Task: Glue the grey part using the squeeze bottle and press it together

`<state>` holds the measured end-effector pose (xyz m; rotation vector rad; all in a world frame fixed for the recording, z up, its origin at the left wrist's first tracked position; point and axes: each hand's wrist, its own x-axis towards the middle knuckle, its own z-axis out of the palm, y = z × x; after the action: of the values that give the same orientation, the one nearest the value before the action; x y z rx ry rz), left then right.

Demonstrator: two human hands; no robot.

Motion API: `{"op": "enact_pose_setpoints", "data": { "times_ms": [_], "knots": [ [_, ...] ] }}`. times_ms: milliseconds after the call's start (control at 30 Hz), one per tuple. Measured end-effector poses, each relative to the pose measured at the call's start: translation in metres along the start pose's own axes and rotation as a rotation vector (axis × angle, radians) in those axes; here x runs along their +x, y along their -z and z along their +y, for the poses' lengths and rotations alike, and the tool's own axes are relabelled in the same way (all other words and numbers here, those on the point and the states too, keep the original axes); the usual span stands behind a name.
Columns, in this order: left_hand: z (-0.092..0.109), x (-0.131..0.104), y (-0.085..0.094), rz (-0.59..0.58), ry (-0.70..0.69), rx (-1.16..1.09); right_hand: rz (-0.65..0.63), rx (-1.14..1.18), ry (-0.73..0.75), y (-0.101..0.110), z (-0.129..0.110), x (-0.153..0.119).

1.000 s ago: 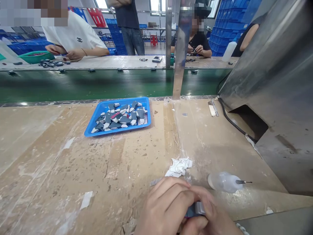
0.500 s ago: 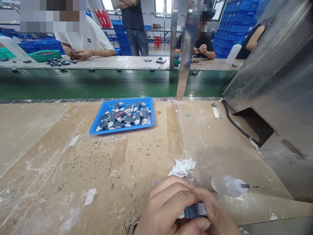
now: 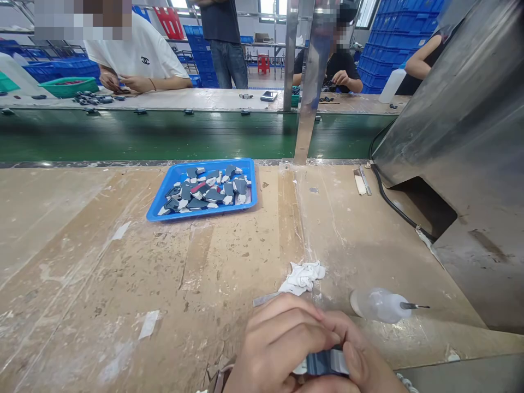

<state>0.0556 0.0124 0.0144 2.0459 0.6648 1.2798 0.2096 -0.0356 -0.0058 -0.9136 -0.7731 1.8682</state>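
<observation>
Both hands pinch one small part at the table's near edge.
Left hand (image 3: 278,341) and right hand (image 3: 360,365) grip a dark part (image 3: 325,362); rag (image 3: 303,277) and bottle (image 3: 379,305) lie just beyond, blue tray (image 3: 164,210) farther off.

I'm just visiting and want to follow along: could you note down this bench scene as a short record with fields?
left hand: left hand grips a small dark blue part
right hand: right hand pinches the same part, thumb on top
beside hands: crumpled white cloth; clear squeeze bottle lying on its side
further back: blue tray of similar dark blue and white pieces
surface: worn wooden workbench
behind: green conveyor belt
</observation>
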Motion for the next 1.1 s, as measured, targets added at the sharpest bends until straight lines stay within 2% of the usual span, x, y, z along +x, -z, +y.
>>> {"op": "enact_pose_setpoints", "data": {
  "times_ms": [133,267,433,567,767,933,1100],
  "knots": [
    [-0.001,-0.002,-0.001,0.034,-0.004,-0.018,0.003,-0.071,0.002,0.000,-0.002,0.000],
    [-0.001,-0.003,-0.004,0.030,0.029,-0.028,-0.059,-0.071,-0.005,0.003,-0.002,-0.001],
    [-0.003,-0.008,-0.009,0.072,0.000,-0.035,-0.147,-0.233,0.038,0.018,0.005,-0.002],
    [0.000,-0.009,-0.007,0.061,0.000,-0.033,-0.112,-0.226,0.032,0.024,0.010,-0.003],
    [0.004,-0.005,-0.004,0.038,0.047,-0.026,-0.107,-0.088,0.056,0.012,0.005,-0.001],
    [0.001,-0.005,-0.005,0.051,0.027,-0.015,-0.074,0.083,0.034,-0.003,-0.002,0.001],
    [0.002,-0.005,-0.005,0.049,0.033,-0.017,-0.030,0.098,0.039,-0.006,-0.003,0.000]
  ]
}}
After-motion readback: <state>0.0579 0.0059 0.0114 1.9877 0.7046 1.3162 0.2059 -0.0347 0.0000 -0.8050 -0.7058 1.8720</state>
